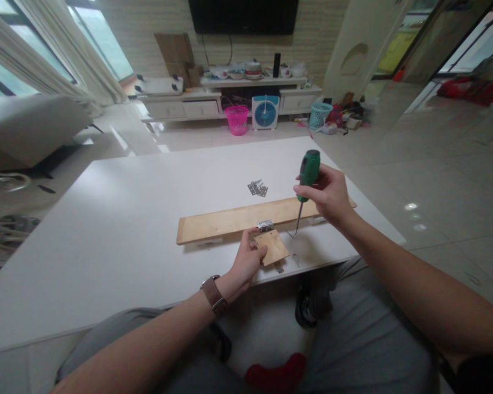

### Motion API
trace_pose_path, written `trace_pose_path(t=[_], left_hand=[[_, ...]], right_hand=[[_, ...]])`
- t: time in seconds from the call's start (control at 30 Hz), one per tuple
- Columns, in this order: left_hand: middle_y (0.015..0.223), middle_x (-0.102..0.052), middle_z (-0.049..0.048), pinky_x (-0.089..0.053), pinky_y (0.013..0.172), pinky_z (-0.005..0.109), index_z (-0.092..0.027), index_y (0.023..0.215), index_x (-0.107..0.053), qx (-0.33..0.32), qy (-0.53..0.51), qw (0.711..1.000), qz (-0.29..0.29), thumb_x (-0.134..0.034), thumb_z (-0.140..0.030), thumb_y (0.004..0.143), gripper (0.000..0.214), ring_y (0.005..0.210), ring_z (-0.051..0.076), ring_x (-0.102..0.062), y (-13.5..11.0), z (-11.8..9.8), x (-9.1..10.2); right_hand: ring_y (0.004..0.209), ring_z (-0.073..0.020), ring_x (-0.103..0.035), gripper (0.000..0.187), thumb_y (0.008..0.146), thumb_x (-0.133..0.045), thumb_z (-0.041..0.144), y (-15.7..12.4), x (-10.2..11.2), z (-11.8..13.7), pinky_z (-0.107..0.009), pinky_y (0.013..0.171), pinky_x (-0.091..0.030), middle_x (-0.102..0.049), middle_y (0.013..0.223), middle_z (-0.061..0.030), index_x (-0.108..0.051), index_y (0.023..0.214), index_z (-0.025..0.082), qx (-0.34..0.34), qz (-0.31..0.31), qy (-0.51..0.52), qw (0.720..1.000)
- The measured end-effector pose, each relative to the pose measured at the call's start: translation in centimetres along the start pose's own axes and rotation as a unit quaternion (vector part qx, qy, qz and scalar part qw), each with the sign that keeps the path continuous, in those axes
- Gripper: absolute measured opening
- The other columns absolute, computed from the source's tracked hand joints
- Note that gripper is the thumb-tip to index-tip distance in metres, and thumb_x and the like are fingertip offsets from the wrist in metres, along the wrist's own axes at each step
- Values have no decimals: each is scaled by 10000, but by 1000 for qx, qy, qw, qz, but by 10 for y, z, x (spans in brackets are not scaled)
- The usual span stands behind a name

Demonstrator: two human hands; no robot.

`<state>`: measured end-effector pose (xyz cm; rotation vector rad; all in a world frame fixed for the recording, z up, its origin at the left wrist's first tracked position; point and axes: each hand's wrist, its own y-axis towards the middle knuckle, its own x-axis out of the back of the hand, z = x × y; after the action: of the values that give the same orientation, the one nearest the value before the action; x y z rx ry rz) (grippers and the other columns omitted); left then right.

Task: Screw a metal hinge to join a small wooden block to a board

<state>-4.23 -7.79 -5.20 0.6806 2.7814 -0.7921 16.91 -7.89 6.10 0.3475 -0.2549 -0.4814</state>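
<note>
My right hand point(326, 194) is closed round a green-handled screwdriver point(308, 169), held upright with its tip down on the white table point(148, 219) just right of a small square wooden piece point(274, 246). My left hand point(246, 260) pinches the left edge of that small piece near the table's front edge. A small metal hinge point(265, 224) sits where the small piece meets a long wooden plank point(230, 221) that lies across the table.
Several loose metal hinges point(257, 188) lie behind the plank. Small bits, perhaps screws point(279, 268), lie at the table's front edge. Beyond the table are a TV cabinet point(230, 98), a pink basket point(237, 119) and a sofa point(28, 128) at left.
</note>
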Motion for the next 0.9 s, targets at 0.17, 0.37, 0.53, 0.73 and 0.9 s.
trace_pose_path(t=[0.17, 0.37, 0.53, 0.73, 0.9], left_hand=[[856, -698, 6, -490, 620, 218, -229, 1256, -498, -11, -3, 1000, 0, -743, -132, 733, 585, 679, 143, -666, -1, -2, -1], [851, -674, 8, -473, 610, 215, -217, 1224, -516, -5, 7, 1000, -24, -751, -139, 739, 544, 692, 147, -658, 3, 1, 1], [941, -700, 45, -517, 652, 239, -213, 1186, -516, 10, -12, 1000, -19, -727, -98, 736, 510, 750, 160, -680, 3, 2, 1], [896, -674, 26, -495, 618, 227, -219, 1158, -531, 5, 3, 1000, -13, -712, -114, 751, 458, 714, 150, -655, 4, 5, 3], [874, -677, 13, -490, 636, 223, -221, 1177, -549, -13, 6, 1000, -8, -725, -143, 747, 471, 721, 145, -654, 6, 6, 5]], right_hand=[[636, -140, -578, 300, 586, -867, 339, 0, 0, -1, -266, 529, -508, -633, 725, 5, -663, 745, 188, -1, 1, 6, 1000], [642, -143, -581, 304, 587, -867, 355, -1, 1, 0, -264, 527, -506, -634, 728, 6, -657, 737, 194, 0, 2, -1, 1000], [623, -134, -580, 286, 586, -873, 325, -1, 2, 0, -252, 516, -501, -633, 710, 12, -673, 738, 189, 4, -7, 7, 1000], [632, -139, -588, 293, 581, -876, 337, -2, 1, 1, -264, 532, -523, -642, 719, 8, -665, 726, 195, 3, -16, 2, 1000], [642, -142, -584, 300, 597, -866, 358, -2, 1, 0, -268, 531, -516, -636, 728, 5, -651, 726, 195, 8, -7, 0, 1000]])
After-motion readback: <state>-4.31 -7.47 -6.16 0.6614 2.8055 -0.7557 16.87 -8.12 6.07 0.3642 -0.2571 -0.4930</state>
